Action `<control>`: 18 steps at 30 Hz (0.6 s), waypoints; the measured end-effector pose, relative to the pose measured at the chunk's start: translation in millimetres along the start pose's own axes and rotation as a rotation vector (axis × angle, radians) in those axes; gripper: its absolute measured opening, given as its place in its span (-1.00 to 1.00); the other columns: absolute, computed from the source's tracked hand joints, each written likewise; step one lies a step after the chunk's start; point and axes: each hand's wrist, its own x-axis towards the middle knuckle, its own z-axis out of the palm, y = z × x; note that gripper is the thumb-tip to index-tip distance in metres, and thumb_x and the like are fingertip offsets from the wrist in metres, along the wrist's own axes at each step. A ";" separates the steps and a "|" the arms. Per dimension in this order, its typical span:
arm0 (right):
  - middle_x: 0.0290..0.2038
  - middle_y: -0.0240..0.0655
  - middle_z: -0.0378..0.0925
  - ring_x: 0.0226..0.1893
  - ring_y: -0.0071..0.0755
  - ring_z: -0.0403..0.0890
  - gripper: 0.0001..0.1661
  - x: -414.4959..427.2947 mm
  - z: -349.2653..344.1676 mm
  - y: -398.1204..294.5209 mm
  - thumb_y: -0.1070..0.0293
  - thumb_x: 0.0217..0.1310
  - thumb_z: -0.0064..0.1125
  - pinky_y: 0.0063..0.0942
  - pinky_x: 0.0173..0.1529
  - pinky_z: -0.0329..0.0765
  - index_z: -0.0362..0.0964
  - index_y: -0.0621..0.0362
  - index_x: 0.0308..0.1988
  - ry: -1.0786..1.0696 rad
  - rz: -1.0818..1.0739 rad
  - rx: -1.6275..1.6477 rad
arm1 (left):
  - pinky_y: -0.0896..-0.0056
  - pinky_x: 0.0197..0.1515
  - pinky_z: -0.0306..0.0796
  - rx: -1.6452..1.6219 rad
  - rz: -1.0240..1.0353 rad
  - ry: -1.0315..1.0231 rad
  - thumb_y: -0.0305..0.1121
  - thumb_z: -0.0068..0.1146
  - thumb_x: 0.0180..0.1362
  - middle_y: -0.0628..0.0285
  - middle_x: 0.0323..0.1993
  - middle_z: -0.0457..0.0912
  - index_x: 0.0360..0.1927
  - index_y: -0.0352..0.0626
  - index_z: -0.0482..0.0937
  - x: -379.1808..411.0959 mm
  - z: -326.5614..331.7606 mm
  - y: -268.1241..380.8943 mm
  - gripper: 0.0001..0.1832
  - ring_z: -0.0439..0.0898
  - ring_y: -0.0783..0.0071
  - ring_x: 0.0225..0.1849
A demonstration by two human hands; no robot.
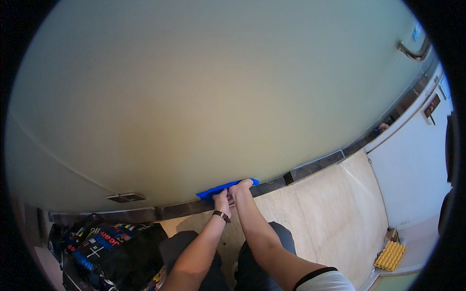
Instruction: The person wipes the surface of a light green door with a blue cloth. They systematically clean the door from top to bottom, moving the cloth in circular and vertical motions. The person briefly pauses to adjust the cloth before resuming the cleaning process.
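A bright blue cloth (pixel 207 195) is spread along the lower edge of a large frosted glass panel (pixel 225 109), just above the dark tiled base strip (pixel 269 185). Both my hands are on it. My left hand (pixel 222 201), with a brown-strapped watch (pixel 222 216) at the wrist, grips the cloth's lower side, its fingers partly hidden. Beside it, my right hand (pixel 240 186) bends over the right part of the cloth; its fingertips are hidden behind the wrist and cloth.
A black bag with colourful lettering (pixel 120 251) lies at lower left. Low on the glass is a metal fitting (pixel 126 197); upper right, a curved metal handle (pixel 415 52). A white door (pixel 407 171) stands at right, near yellow egg trays (pixel 390 255) on the pale floor (pixel 320 211).
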 end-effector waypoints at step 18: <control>0.16 0.08 0.25 0.29 0.43 -0.09 -0.38 -234.4 111.5 58.6 0.26 0.09 0.14 0.13 0.33 -0.20 0.37 0.11 0.19 -0.505 -1.774 -1.602 | 0.40 0.19 0.27 -0.331 0.840 -0.451 -0.15 -0.14 0.40 0.18 0.13 0.39 0.23 -0.13 0.23 -104.3 -36.8 75.3 -0.57 0.40 0.41 0.13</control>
